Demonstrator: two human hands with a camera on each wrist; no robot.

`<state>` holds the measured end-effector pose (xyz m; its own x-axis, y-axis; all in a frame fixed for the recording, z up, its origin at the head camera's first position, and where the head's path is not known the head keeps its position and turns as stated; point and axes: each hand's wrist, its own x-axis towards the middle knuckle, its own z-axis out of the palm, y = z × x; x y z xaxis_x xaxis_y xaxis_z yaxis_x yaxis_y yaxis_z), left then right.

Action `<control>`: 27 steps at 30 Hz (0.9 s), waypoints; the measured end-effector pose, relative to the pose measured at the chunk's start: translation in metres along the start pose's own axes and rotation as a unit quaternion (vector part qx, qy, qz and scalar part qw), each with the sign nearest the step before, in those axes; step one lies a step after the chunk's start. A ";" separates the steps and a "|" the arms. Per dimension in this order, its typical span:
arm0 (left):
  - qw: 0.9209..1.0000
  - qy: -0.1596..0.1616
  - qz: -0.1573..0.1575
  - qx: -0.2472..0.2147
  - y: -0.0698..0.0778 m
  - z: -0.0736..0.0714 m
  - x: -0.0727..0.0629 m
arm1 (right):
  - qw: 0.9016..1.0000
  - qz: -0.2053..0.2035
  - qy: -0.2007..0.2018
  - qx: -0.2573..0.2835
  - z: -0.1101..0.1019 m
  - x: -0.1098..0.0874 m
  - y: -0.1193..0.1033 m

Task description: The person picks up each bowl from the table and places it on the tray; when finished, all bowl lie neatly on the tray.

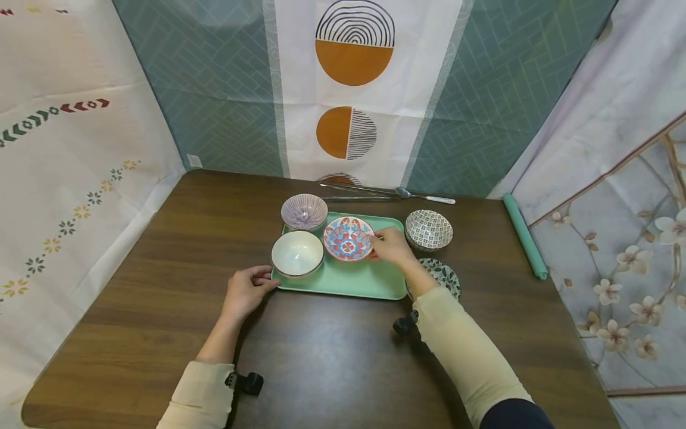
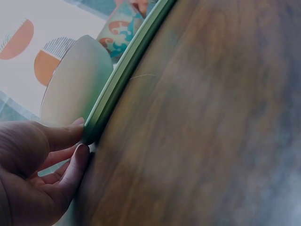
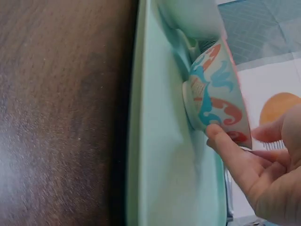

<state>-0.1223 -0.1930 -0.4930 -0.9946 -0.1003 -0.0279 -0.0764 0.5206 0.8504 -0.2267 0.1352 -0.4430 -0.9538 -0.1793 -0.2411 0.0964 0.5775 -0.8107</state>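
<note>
A mint-green tray [image 1: 370, 285] lies on the wooden table. My left hand [image 1: 248, 292] pinches its near left corner; in the left wrist view thumb and finger lie on either side of the tray edge. On the tray, a red-and-blue patterned bowl [image 1: 348, 239] stands upright, and my right hand [image 1: 393, 245] grips its right side. The right wrist view shows a finger under that bowl's wall [image 3: 221, 94] and the thumb near its rim. To its left is a plain white bowl [image 1: 297, 255] with a dark rim, and behind that a purple striped bowl [image 1: 303, 210].
Right of the tray stands a checked bowl [image 1: 429, 229]. A leaf-patterned dish [image 1: 446, 277] is partly hidden by the right forearm. Behind the tray lie a spoon [image 1: 426, 196] and thin metal utensils [image 1: 364, 198]. A rolled green mat [image 1: 525, 238] lies along the table's right edge.
</note>
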 end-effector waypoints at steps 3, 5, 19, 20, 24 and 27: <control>1.000 0.001 -0.001 0.002 -0.001 -0.001 0.000 | 1.000 -0.005 -0.023 0.006 -0.002 -0.002 -0.002; 1.000 0.002 0.000 0.003 -0.001 -0.001 0.001 | 0.999 -0.014 -0.029 -0.004 -0.006 -0.005 -0.003; 1.000 -0.001 -0.006 0.000 -0.003 0.001 -0.006 | 0.965 -0.073 0.172 -0.184 -0.103 -0.030 0.026; 1.000 0.000 -0.005 -0.001 -0.002 0.001 -0.006 | 0.962 -0.072 0.183 -0.191 -0.111 -0.030 0.032; 1.000 0.003 0.001 0.000 -0.001 0.002 -0.004 | 0.960 -0.054 0.182 -0.207 -0.137 -0.028 0.057; 1.000 0.007 0.002 0.001 0.000 0.002 -0.002 | 0.968 -0.020 0.147 -0.205 -0.144 -0.026 0.075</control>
<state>-0.1208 -0.1917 -0.4941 -0.9939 -0.1090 -0.0171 -0.0719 0.5222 0.8498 -0.2352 0.2978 -0.4212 -1.0000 -0.0082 -0.0027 -0.0056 0.8525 -0.5227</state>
